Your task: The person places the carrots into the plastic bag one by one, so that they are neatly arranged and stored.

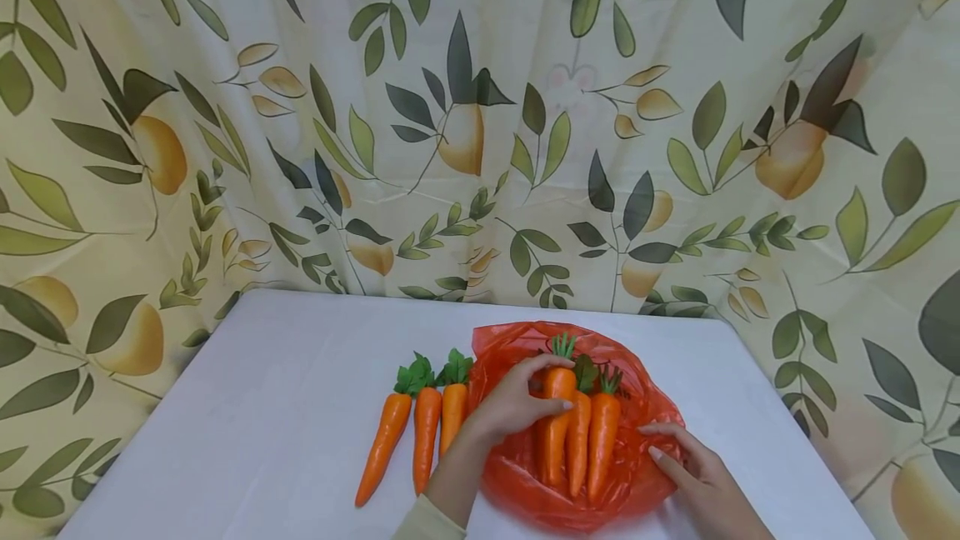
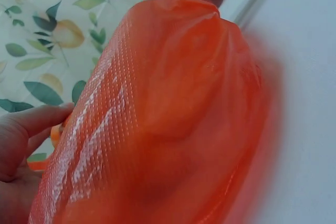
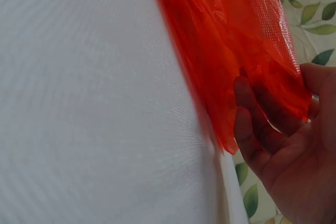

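Observation:
A red plastic bag (image 1: pixel 525 502) lies spread on the white table, with several orange carrots on or inside it. My left hand (image 1: pixel 513 398) grips one carrot (image 1: pixel 558 386) near its green top, thumb on one side and fingers on the other. Beside that carrot lie a second carrot (image 1: pixel 578 440) and a third carrot (image 1: pixel 603 444). At the bag's right edge, my right hand (image 1: pixel 701 465) pinches the plastic; the right wrist view shows thumb and fingers around the red film (image 3: pixel 226 40). In the left wrist view the bag (image 2: pixel 157 103) hides most of the carrots.
Left of the bag, three more carrots lie side by side on the white table (image 1: pixel 285 407): an outer carrot (image 1: pixel 384 448), a middle carrot (image 1: pixel 426 436) and one partly behind the left forearm (image 1: pixel 452 415). A leaf-and-fruit patterned curtain (image 1: pixel 480 148) hangs behind the table.

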A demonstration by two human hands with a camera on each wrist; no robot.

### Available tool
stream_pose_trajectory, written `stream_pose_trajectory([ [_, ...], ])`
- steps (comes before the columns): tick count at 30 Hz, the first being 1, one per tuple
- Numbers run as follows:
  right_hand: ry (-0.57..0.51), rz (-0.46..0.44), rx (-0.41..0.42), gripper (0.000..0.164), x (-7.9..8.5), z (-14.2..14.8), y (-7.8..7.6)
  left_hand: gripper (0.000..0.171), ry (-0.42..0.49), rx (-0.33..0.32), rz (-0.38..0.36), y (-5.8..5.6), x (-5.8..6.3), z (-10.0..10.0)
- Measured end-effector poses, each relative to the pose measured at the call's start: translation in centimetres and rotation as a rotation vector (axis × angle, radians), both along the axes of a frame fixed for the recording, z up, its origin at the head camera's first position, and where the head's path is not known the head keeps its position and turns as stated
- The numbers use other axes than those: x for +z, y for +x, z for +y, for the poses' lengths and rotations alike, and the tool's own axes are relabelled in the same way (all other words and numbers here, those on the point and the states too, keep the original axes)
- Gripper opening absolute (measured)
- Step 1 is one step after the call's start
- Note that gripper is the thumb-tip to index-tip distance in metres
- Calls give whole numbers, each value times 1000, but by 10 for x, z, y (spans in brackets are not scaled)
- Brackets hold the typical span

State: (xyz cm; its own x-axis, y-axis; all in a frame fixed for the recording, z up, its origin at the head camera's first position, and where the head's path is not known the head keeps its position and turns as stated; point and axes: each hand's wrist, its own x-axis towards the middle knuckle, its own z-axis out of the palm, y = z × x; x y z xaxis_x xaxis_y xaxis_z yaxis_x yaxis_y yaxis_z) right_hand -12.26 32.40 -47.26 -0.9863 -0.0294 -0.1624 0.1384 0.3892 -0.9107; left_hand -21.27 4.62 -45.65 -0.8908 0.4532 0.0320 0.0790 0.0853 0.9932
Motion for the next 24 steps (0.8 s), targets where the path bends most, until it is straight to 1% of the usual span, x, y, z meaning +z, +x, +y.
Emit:
stream_pose_trajectory([
  [3, -3, 2, 1, 36, -1, 0, 0, 46, -16, 9, 5, 0, -2, -3],
  [5, -6, 0, 4, 36, -1, 1, 0, 45, -43, 17, 17, 0, -2, -5],
  [9, -11, -12, -5, 36, 1, 0, 1, 45, -74, 35, 9, 2, -2, -12],
  [12, 0, -18, -15, 36, 0, -1, 0, 45, -69, 45, -7, 4, -4, -16],
  [15, 13, -17, -16, 36, 0, -1, 0, 45, -68, 50, -5, 5, -5, -19],
  [21, 0, -12, -9, 36, 0, -1, 0, 44, -125, 98, 1, 7, -7, -22],
  [24, 0, -1, -3, 35, 1, -1, 0, 45, -135, 110, -12, 7, -7, -23],
])
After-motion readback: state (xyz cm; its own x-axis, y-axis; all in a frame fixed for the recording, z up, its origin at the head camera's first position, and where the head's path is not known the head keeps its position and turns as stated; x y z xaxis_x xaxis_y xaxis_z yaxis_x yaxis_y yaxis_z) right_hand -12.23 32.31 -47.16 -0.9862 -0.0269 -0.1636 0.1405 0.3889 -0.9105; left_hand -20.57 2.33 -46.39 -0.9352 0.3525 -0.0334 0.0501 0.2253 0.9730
